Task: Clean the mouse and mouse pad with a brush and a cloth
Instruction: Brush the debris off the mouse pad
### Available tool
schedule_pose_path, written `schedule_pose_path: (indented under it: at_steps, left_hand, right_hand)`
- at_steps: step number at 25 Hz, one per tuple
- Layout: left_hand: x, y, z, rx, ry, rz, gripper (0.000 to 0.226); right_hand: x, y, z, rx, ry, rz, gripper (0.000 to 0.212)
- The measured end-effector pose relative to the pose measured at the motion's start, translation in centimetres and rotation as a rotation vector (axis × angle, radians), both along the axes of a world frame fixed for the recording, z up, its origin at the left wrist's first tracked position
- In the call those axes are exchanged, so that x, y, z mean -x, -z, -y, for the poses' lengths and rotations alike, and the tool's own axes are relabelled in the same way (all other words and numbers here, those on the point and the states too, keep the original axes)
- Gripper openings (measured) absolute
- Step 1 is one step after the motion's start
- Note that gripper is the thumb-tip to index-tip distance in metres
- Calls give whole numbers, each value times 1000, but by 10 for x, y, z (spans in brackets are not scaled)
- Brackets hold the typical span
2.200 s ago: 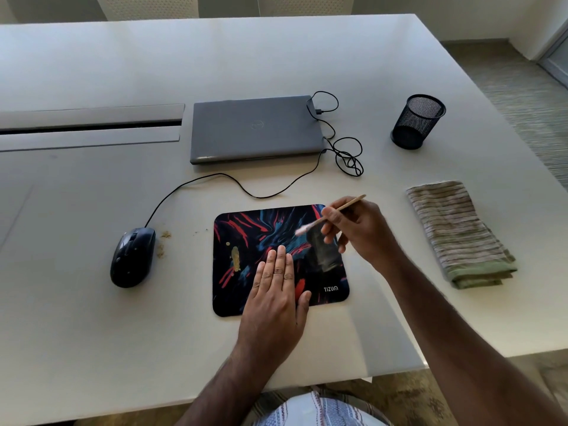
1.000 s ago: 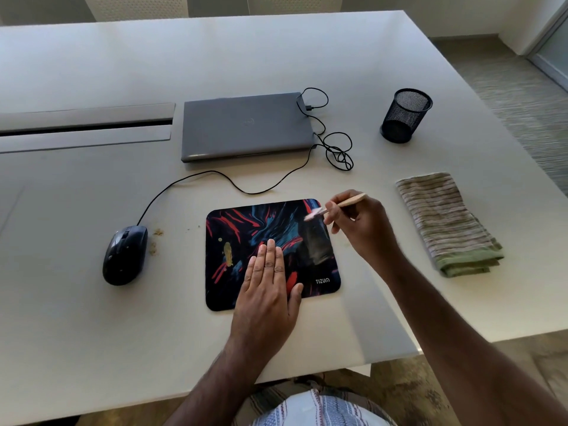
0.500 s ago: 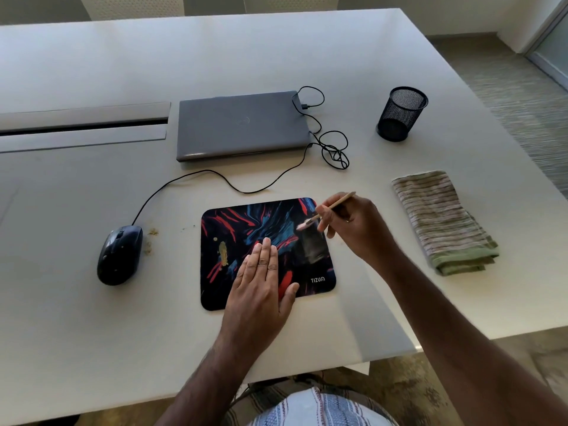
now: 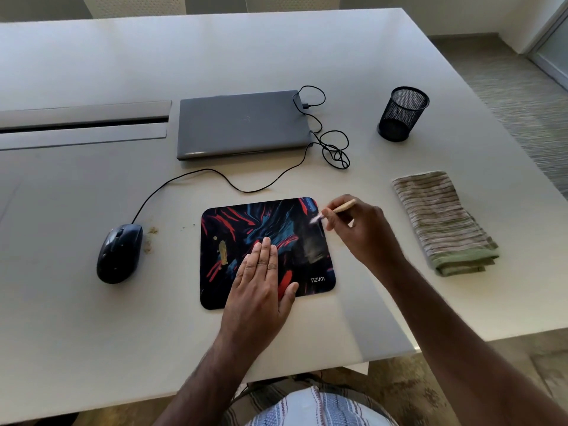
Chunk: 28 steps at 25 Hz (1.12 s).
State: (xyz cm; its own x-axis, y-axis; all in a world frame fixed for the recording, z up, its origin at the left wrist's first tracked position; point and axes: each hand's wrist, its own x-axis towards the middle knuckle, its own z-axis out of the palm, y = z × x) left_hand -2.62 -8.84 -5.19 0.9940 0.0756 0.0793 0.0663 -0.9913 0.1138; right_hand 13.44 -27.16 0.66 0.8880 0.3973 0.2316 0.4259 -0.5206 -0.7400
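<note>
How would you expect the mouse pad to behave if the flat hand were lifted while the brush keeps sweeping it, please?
The mouse pad looks thin and flat, so probably light and floppy. The left hand lies flat on it, hinting it might slide on the smooth table under the brush.

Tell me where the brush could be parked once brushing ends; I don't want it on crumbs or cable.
Bare table lies between mouse pad and cloth, and between cloth and mesh cup. Crowded: crumbs beside the mouse, cable behind the pad.
</note>
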Motion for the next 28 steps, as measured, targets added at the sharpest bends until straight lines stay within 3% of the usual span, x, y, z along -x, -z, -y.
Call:
schedule_pose_path:
  at_steps: [4,7,8,11,12,15,17,19,22,25,26,28]
  left_hand:
    - [0,0,1,6,4,1,75]
    - [-1,0,0,5,3,-2,75]
    - [-1,0,0,4,2,-4,75]
    - [0,0,0,2,4,-15,75]
    - [0,0,-1,-1,4,-16,75]
    - [0,0,0,3,5,-10,75]
    - [0,-1,0,2,6,-11,75]
    - [-1,-1,0,-1,6,-16,75]
    - [0,0,0,1,3,-20,75]
    - [-1,0,0,3,3,-13,75]
    - [0,0,0,2,3,-9,75]
    - [0,0,0,1,4,-11,75]
  right_hand:
    - [4,0,2,-172,-145,-221,14]
    - [6,-2,6,31,-6,-4,9]
    - [7,-3,8,-1,2,21,8]
    - [13,-1,5,-142,-164,-225,10]
    - [15,0,2,-91,-151,-222,10]
    - [15,-3,1,12,10,29,14]
    - [14,-4,1,-106,-78,-96,17]
    - [18,-3,-2,-75,-108,-200,18]
    - [20,-3,1,28,38,42,21]
    - [23,-2,2,-103,-101,-194,23]
    - [25,-1,1,-58,-89,-197,23]
    - [26,-2,2,62,18,10,22]
